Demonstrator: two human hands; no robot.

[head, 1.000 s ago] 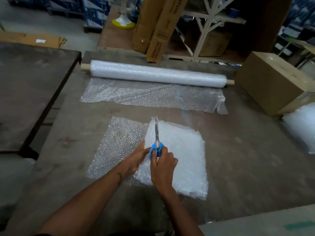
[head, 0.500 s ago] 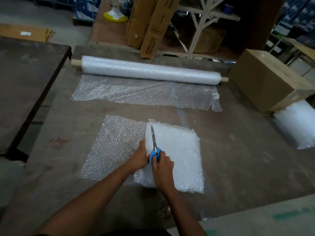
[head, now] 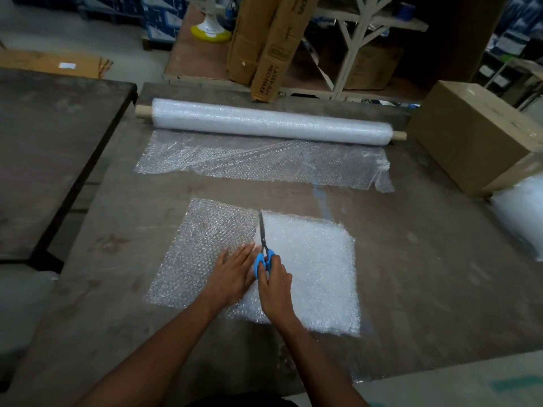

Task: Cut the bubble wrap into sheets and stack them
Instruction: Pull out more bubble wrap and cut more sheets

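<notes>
A bubble wrap roll (head: 270, 124) lies across the far side of the table, with a loose length (head: 258, 164) unrolled in front of it. Nearer me a thin single sheet (head: 205, 245) lies flat, overlapped on the right by a thick white stack of sheets (head: 317, 271). My right hand (head: 274, 286) grips blue-handled scissors (head: 263, 251), blades pointing away along the stack's left edge. My left hand (head: 232, 274) presses flat on the single sheet just left of the scissors, fingers straight.
A cardboard box (head: 476, 136) stands at the table's right side, with a white bubble wrap bundle (head: 520, 218) beside it. A second dark table (head: 50, 154) sits to the left across a narrow gap. Tall cartons (head: 264, 45) and shelving stand beyond the roll.
My left hand has flattened out onto the single sheet, fingers now spread straight. The scissors and right hand stay at the stack's left edge.
</notes>
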